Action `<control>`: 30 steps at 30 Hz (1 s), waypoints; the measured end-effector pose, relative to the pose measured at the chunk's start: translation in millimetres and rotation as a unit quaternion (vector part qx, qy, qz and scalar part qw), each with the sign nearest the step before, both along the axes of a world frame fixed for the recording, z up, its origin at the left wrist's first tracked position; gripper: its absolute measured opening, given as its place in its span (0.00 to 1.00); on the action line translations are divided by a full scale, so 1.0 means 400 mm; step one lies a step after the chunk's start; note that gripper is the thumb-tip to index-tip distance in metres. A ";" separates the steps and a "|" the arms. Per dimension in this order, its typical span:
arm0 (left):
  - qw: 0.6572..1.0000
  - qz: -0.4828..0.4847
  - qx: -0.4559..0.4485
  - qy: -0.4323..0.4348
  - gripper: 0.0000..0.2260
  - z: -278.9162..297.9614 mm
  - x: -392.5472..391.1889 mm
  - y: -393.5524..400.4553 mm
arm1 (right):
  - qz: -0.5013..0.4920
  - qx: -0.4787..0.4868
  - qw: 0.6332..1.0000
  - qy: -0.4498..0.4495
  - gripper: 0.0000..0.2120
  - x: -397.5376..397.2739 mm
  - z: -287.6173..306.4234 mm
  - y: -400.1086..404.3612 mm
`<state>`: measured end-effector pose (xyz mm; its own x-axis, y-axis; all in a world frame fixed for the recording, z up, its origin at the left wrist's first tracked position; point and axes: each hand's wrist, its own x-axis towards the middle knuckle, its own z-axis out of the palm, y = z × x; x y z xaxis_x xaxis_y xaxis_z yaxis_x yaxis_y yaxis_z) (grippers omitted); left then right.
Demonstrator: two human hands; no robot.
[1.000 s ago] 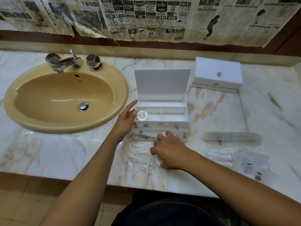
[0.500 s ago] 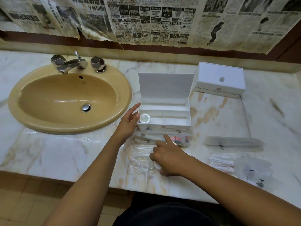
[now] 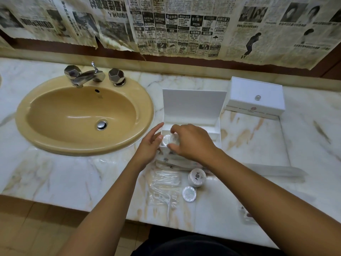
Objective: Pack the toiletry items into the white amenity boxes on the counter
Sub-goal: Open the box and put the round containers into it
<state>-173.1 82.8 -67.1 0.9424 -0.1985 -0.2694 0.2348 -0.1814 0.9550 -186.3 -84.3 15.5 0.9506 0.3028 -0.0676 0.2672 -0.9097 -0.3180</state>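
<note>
An open white amenity box (image 3: 193, 108) stands on the marble counter, its lid upright. My right hand (image 3: 191, 143) is over its front left compartment and pinches a small round white packet (image 3: 172, 139) there. My left hand (image 3: 150, 145) rests with straight fingers against the box's left front corner. Flat wrapped sachets (image 3: 173, 161) lie in front of the box. Two more round packets (image 3: 197, 176) (image 3: 189, 194) and a clear bag of plastic picks (image 3: 164, 189) lie nearer the counter edge.
A second, closed white box (image 3: 255, 100) sits at the back right. A tan sink (image 3: 83, 115) with a chrome tap (image 3: 86, 75) fills the left. A long wrapped item (image 3: 276, 170) lies behind my right arm. Newspaper covers the wall.
My right hand lifted from the items in front of the box and moved up to the box's left compartment with a round packet. Two round packets are uncovered. The left hand stayed put.
</note>
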 end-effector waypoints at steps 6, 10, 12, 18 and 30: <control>1.000 -0.003 0.001 0.002 0.18 0.006 0.000 -0.003 | -0.024 -0.025 0.999 -0.002 0.19 0.054 -0.042 0.027; 1.000 -0.007 -0.005 0.001 0.18 0.010 0.001 -0.003 | -0.027 -0.028 0.999 -0.005 0.19 0.063 -0.061 0.045; 1.000 -0.006 -0.005 0.000 0.18 0.012 0.001 -0.003 | -0.029 -0.027 0.999 -0.007 0.20 0.064 -0.068 0.047; 1.000 0.001 -0.003 0.009 0.17 0.015 0.001 0.002 | -0.033 -0.029 0.999 -0.015 0.20 0.061 -0.077 0.036; 1.000 -0.003 0.000 0.005 0.17 0.018 0.003 0.001 | -0.028 0.023 0.999 -0.010 0.17 0.034 -0.049 0.016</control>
